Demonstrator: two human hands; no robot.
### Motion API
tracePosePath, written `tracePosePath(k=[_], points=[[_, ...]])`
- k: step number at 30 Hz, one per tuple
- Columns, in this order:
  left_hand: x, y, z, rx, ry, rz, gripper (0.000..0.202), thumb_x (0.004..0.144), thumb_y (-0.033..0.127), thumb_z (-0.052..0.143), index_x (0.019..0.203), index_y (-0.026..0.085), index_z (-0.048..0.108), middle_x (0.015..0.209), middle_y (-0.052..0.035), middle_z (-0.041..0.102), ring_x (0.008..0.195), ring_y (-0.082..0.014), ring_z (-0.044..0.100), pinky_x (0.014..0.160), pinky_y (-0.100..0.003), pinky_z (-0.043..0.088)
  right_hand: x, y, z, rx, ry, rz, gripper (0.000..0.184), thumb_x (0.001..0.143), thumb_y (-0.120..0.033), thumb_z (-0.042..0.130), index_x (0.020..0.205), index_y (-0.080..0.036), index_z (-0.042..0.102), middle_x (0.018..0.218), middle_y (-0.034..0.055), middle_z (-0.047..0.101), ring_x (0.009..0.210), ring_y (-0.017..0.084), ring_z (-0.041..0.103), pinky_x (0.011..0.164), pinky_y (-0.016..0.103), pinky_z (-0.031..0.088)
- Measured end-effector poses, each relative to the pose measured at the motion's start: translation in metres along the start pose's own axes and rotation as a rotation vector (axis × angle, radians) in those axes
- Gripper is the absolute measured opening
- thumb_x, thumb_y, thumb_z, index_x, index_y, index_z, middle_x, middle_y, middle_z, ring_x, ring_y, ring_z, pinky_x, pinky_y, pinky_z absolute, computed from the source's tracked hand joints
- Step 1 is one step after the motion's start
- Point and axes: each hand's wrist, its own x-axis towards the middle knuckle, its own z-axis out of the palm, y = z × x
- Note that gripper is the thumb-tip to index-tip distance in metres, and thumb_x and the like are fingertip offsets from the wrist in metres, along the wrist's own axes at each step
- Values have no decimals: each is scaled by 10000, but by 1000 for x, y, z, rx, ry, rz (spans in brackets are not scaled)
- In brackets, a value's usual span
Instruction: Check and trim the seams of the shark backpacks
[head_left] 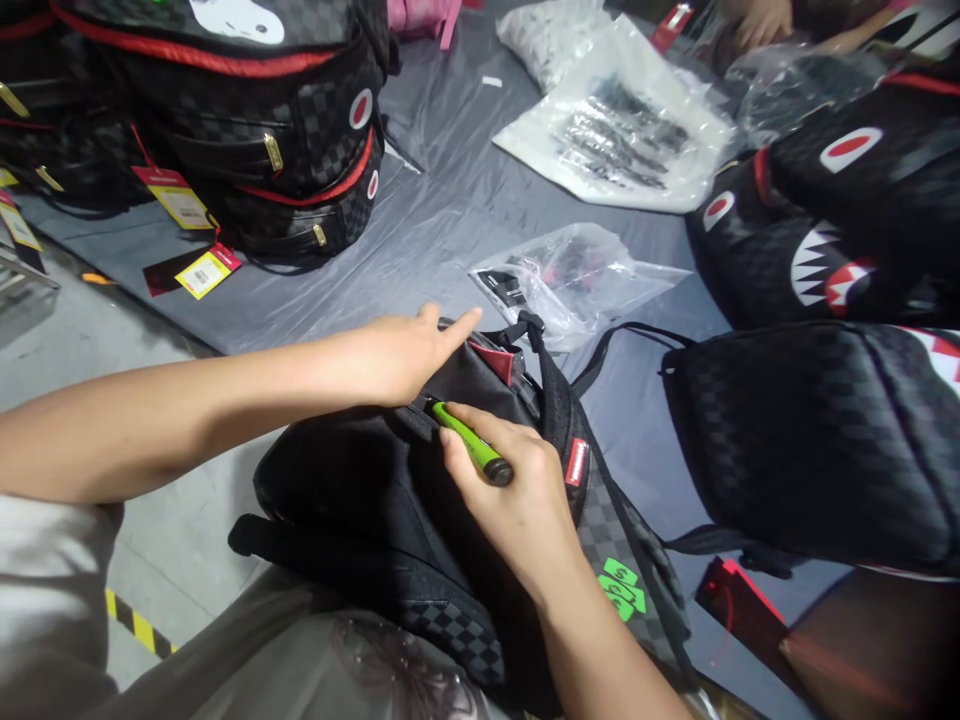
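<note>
Gripping a green marker in the closed fingers of the right hand, tip against a black checkered backpack; steadying it with the open, empty left hand.

We see a grey concrete floor on the left with a strip of yellow and black tape. A shiny grey plastic sheet lies beside it, wrinkled and bright.
</note>
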Motion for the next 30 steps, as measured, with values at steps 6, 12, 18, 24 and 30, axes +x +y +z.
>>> tracePosePath(k=[6, 12, 18, 24, 30], points=[[1, -1, 1, -22, -4, -7, 979, 830, 187, 535, 1596, 272, -68, 1440, -197, 416, 973, -264, 667, 785, -339, 512, 0, -1, -3, -38, -25, -1, 223, 902, -249, 618, 1090, -222, 734, 1039, 50, 783, 888, 231, 742, 831, 379, 549], [1, -1, -1, -41, -27, -10, 989, 836, 190, 532, 1593, 280, -98, 1476, -208, 371, 994, -286, 660, 808, -366, 508, 2, 0, -5, -30, -51, 0, 234, 901, -239, 625, 1107, -222, 732, 1057, 48, 779, 920, 229, 736, 861, 376, 540], [3, 0, 0, -26, -36, -25, 985, 845, 208, 532, 1590, 292, -107, 1445, -200, 397, 1007, -303, 651, 827, -384, 501, 5, 2, -11, -9, -106, -13, 262, 887, -197, 635, 1130, -204, 732, 1066, 50, 776, 942, 225, 731, 872, 381, 551], [4, -2, 1, -30, -21, -22, 990, 835, 233, 552, 1592, 286, -83, 1437, -201, 414, 982, -290, 658, 800, -355, 501, 13, 7, -20, 122, -238, -42, 337, 868, -124, 595, 1152, -245, 730, 1160, 38, 751, 1067, 207, 703, 978, 371, 548], [4, -3, 1, -45, -18, -13, 994, 832, 231, 551, 1589, 295, -89, 1455, -196, 399, 986, -285, 665, 803, -350, 504, 14, 8, -21, 133, -233, -39, 353, 862, -113, 581, 1148, -251, 736, 1158, 45, 749, 1085, 213, 699, 992, 386, 550]])
